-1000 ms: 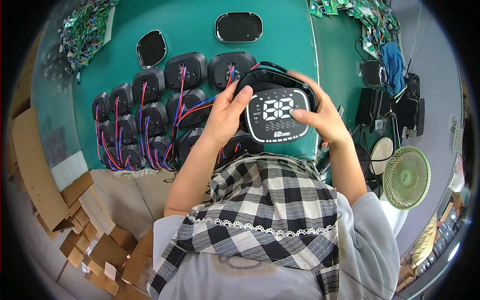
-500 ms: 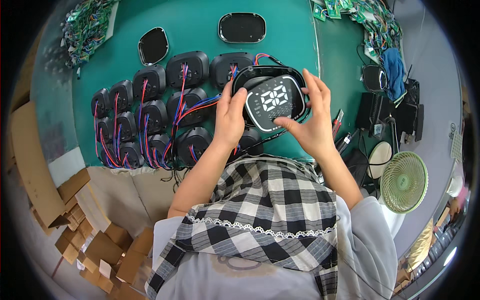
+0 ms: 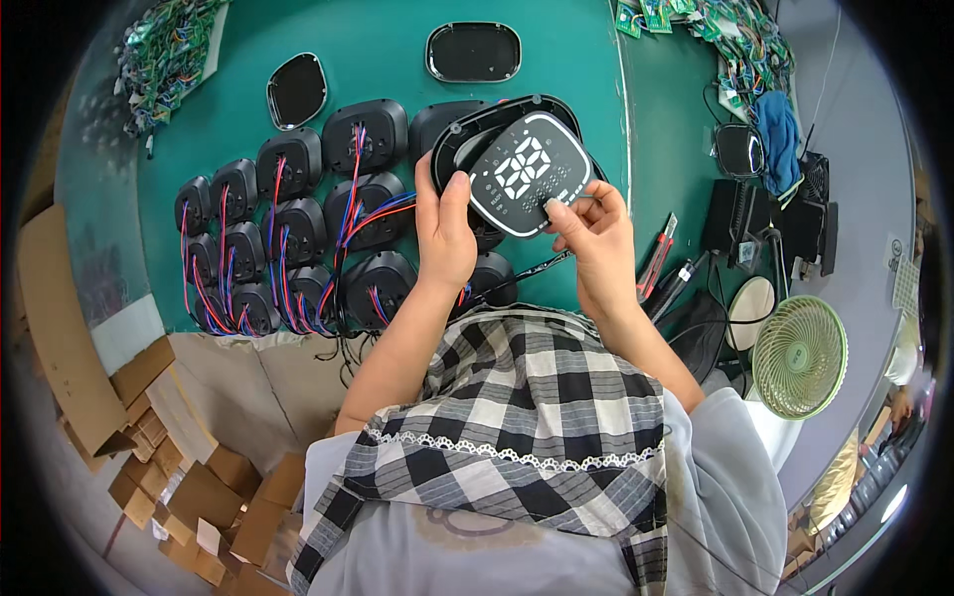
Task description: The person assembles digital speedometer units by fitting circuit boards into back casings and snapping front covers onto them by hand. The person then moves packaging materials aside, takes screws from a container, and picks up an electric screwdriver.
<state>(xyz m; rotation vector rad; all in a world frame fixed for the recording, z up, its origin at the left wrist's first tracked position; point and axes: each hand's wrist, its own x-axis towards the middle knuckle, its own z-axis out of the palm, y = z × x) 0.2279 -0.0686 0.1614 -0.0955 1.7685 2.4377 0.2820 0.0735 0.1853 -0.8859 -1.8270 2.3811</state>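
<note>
Above the bench I hold a black rounded display housing (image 3: 460,132) in my left hand (image 3: 444,233), with the fingers behind its left side and the thumb along its front. A dark display panel (image 3: 494,200) with white segment markings sits tilted across the housing's opening, and a gap shows along the upper left. Its lower right edge is pinched between the thumb and fingers of my right hand (image 3: 602,243). Below the housing a black cable (image 3: 542,266) runs off to the left. Whatever lies inside the housing is mostly hidden by the panel.
Rows of black display units (image 3: 301,230) with red and blue wires cover the bench's left. Two black-faced frames (image 3: 473,52) lie farther back. Circuit board piles (image 3: 171,65) fill both far corners. A utility knife (image 3: 658,256), blue cloth (image 3: 778,144) and green fan (image 3: 798,356) are at the right.
My right hand has closed from spread fingers into a pinch on the panel's lower right edge. The housing has moved up and left, and the panel has turned within it.
</note>
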